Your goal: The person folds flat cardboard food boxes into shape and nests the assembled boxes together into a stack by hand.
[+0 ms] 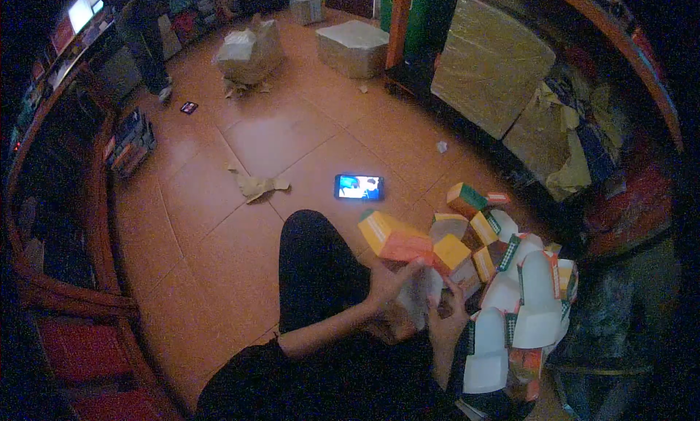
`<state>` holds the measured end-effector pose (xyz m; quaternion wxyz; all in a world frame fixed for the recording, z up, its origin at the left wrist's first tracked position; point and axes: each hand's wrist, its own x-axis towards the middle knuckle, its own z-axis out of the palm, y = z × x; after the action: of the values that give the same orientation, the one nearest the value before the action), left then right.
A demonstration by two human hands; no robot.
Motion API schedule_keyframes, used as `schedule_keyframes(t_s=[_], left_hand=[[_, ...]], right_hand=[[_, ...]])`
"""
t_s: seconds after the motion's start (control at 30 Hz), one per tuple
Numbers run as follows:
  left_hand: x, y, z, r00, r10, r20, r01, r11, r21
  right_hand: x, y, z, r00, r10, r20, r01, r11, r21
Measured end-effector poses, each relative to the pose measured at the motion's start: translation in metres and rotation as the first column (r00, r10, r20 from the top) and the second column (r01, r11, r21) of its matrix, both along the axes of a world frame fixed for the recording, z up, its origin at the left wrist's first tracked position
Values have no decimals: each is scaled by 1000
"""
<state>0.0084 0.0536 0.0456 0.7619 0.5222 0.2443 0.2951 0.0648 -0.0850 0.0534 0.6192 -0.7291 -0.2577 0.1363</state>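
Over my lap, my left hand is closed on an orange-and-yellow carton, its thumb against the orange side. Close beside it, my right hand has its fingertips pinched at the edge of a pale white piece. Whether that piece belongs to the carton, I cannot tell. Several yellow cartons lie just beyond my right fingers. To the right, a heap of white cartons with green checked edges leans together in a curved stack. Dim light blurs the finger details.
A lit phone lies on the tiled floor ahead, with torn brown paper to its left. Wrapped parcels stand farther back. A large wrapped board leans at right. Another person stands at upper left near a second phone.
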Motion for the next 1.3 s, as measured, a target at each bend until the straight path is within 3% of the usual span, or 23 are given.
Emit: schedule_keyframes(t_s=[0.07, 0.1, 0.17, 0.2, 0.27, 0.3, 0.37, 0.43, 0.6, 0.67, 0.77, 0.9, 0.93, 0.97, 1.1, 1.17, 1.23, 1.3], left_hand=[[-3, -5, -11, 993, -61, -100, 69, 994, 85], [-4, -17, -20, 970, 50, -238, 60, 900, 432], [-2, -26, -35, 988, -57, -145, 123, 856, 501], [-2, -29, -29, 988, -116, -98, 151, 832, 533], [-9, -32, -9, 974, -203, -105, 169, 332, 928], [-10, -34, 0, 973, -204, -105, 170, 332, 928], [-13, -34, 11, 991, -41, -128, 134, 286, 949], [-15, -25, 7, 990, -58, -128, 140, 299, 944], [-15, -26, -5, 954, -218, -204, 294, 563, 772], [-13, -28, -10, 928, -274, -253, 372, 711, 597], [-10, -30, -18, 875, -337, -348, 442, 849, 289], [-4, -27, -19, 794, -369, -483, 442, 896, 43], [-1, -26, -20, 773, -373, -512, 442, 897, 15], [-5, -25, -13, 888, -282, -363, 302, 953, -1], [-7, -25, -25, 921, -330, -209, 309, 943, -127], [-9, -28, -18, 938, -345, -30, 294, 839, -458], [-8, -26, -38, 918, -389, -74, 320, 838, -441], [-9, -20, -27, 896, -429, -117, 345, 837, -425]], right_hand=[[21, -18, -38, 954, -119, 276, 164, 975, -149], [24, -19, -33, 954, -118, 276, 164, 975, -149], [28, -21, -13, 958, -281, 56, 286, 952, -108], [27, -19, 2, 958, -280, 57, 285, 952, -108], [25, -16, 28, 956, -282, 78, 291, 945, -149], [27, -18, 22, 956, -283, 78, 292, 945, -150], [32, -21, 7, 987, -143, 77, 144, 989, -14], [28, -16, 6, 985, -150, 89, 148, 989, 30], [20, -10, 13, 960, -230, 158, 216, 971, 101], [27, -22, -4, 904, -120, 409, 173, 980, -96], [23, -22, 3, 942, -49, 332, 129, 966, -225], [10, -8, 28, 900, 62, 432, 65, 960, -272], [11, -5, 22, 860, 82, 503, 32, 976, -213], [13, -2, 16, 814, 95, 573, -7, 988, -154], [13, 0, -1, 743, 60, 667, 60, 986, -156], [12, 0, -7, 739, 28, 673, 118, 978, -170], [13, 2, -17, 717, 22, 697, 127, 979, -161], [15, 2, -23, 693, 16, 721, 134, 980, -151]])
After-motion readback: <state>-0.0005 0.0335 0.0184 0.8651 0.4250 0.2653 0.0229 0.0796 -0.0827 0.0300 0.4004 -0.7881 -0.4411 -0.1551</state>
